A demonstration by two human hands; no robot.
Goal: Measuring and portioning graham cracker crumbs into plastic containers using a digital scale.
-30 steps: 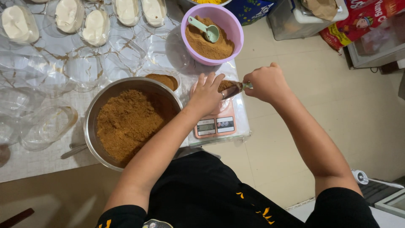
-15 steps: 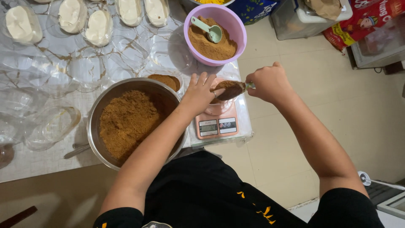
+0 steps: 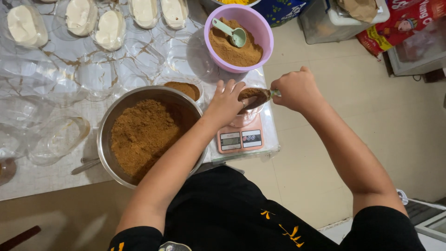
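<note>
Clenched, the right hand (image 3: pixel 297 90) holds a green-handled spoon (image 3: pixel 255 96) heaped with loose brown crumbs over the pink scale (image 3: pixel 240 138) at the table's right edge; left hand (image 3: pixel 226 103) steadies a clear, seemingly flimsy cup (image 3: pixel 245 116), fingers spread.

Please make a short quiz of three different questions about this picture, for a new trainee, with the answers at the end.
1. True or false: the right hand holds a spoon heaped with brown crumbs above the small pink kitchen scale.
2. Multiple choice: where does the light green plastic scoop lie? A) in the large round steel bowl of brown crumbs; B) in the round purple plastic bowl; C) on the floor.
3. Fill in: the fingers of the left hand touch the ____ of the spoon.

Key: 1 true; 2 B; 3 heaped end.
</note>
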